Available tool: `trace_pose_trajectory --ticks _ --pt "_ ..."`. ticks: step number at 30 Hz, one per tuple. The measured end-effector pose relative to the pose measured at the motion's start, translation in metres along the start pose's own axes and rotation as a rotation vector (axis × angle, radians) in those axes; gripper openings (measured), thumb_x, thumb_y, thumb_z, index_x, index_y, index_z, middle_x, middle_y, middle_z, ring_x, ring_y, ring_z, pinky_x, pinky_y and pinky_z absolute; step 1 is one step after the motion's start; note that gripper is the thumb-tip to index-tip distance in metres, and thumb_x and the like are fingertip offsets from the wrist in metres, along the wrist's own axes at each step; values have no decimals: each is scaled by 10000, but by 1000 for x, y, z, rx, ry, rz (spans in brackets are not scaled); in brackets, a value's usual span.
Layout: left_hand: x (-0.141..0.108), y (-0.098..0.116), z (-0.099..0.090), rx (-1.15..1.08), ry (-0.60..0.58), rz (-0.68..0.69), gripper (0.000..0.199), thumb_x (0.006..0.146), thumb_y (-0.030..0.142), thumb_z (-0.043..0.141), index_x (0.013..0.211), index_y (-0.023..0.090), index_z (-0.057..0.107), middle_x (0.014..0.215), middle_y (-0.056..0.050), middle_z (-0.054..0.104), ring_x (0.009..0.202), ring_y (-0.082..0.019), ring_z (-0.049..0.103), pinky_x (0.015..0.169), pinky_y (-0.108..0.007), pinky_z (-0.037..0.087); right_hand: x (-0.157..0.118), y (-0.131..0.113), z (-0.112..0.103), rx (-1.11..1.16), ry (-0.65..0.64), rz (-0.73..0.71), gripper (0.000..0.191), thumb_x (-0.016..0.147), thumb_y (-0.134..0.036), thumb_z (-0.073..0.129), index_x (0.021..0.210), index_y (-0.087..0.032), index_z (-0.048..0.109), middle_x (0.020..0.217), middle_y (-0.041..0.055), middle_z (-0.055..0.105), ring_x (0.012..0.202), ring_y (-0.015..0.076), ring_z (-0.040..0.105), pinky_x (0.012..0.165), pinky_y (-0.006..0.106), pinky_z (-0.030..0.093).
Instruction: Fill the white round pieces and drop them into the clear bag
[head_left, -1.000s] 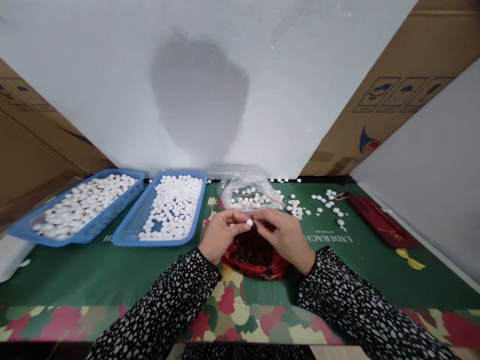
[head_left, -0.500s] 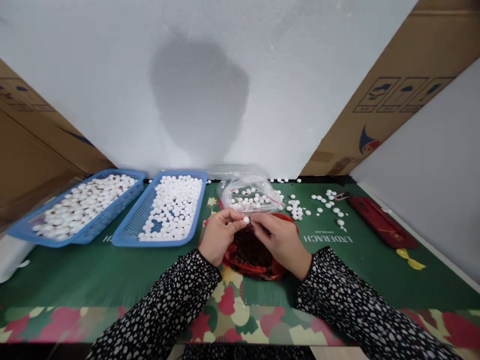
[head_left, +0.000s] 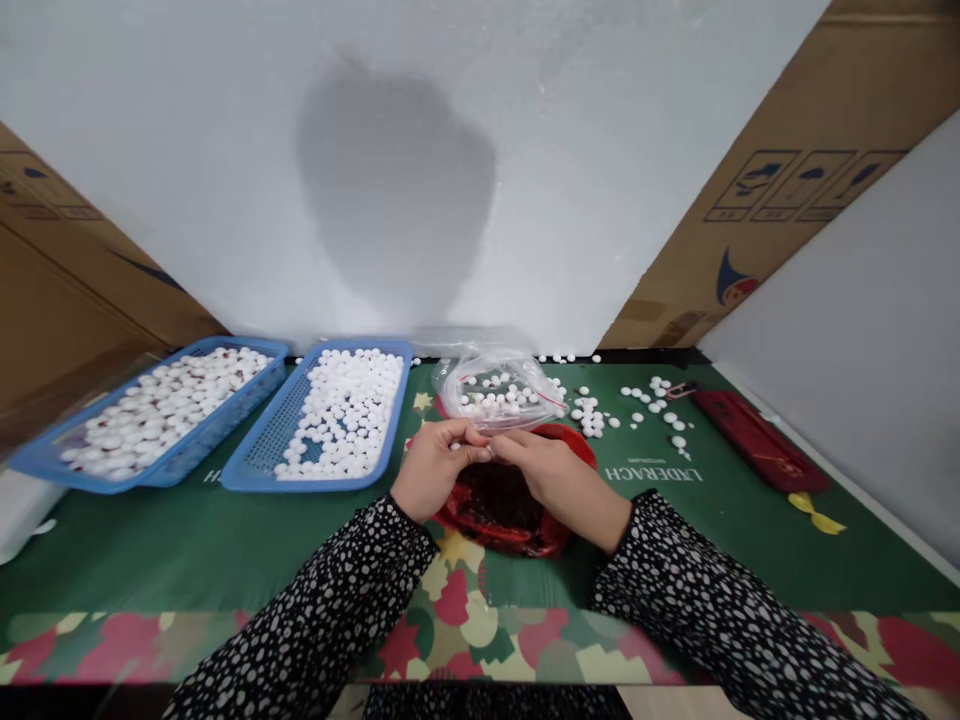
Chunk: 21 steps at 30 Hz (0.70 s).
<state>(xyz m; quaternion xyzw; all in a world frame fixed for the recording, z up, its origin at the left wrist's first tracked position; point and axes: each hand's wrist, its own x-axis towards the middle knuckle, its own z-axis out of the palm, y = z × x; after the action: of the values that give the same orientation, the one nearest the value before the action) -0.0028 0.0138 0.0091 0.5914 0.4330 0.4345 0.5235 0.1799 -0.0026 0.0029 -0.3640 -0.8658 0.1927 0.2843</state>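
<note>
My left hand point(head_left: 437, 467) and my right hand point(head_left: 559, 482) meet fingertip to fingertip over a red bag point(head_left: 551, 540) with dark contents. Both are closed in a pinch around a small white ball, which the fingers now mostly cover. Just behind the fingers lies a clear zip bag point(head_left: 510, 385) holding several white balls. A blue basket point(head_left: 382, 467) of white balls stands to the left of my left hand. Loose white balls point(head_left: 589, 418) lie on the green mat beyond my right hand.
Farther left, a second blue basket point(head_left: 169, 478) holds white balls with dark marks. At the right are a dark red case point(head_left: 761, 440) and a yellow ribbon piece point(head_left: 817, 513). A white panel point(head_left: 562, 200) and cardboard point(head_left: 750, 180) rise behind the green mat point(head_left: 300, 560).
My fingertips have drawn closer together, covering the white ball that showed between them. My right hand has shifted slightly left and its fingers have straightened toward the left hand.
</note>
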Motion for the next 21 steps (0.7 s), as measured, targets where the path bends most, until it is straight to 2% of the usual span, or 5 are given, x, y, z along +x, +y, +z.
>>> trace_pose_trajectory --ticks 4,7,9,14,21 --pt "0 4 3 -209 -16 -93 195 678 288 778 707 148 646 718 -26 690 583 -98 551 567 -203 415 1 2 1 375 73 131 173 981 -146 363 1010 -239 506 900 28 689 799 148 702 733 303 592" --pt "-2 7 5 -324 -22 -171 261 699 334 778 818 158 625 647 15 651 375 -14 329 376 -156 201 0 -2 1 555 255 197 65 982 -248 438 1011 -226 492 873 20 691 741 138 710 688 281 601" --pt "-3 9 5 -351 -18 -194 294 694 346 787 845 164 612 536 68 555 333 2 217 350 -161 101 0 -5 -1 484 353 174 73 946 -258 529 999 -216 556 897 31 703 785 150 707 728 301 595" --pt "-5 9 6 -366 10 -185 305 690 359 795 831 160 611 467 107 424 326 4 202 339 -157 90 0 -11 -2 235 473 40 151 899 -190 605 999 -249 701 970 37 735 901 183 686 833 377 564" --pt "-5 4 9 -413 90 -163 351 612 349 845 692 146 570 482 92 463 322 13 226 329 -157 102 2 -14 5 372 484 87 169 879 -185 630 971 -268 745 953 37 736 883 188 680 822 375 555"
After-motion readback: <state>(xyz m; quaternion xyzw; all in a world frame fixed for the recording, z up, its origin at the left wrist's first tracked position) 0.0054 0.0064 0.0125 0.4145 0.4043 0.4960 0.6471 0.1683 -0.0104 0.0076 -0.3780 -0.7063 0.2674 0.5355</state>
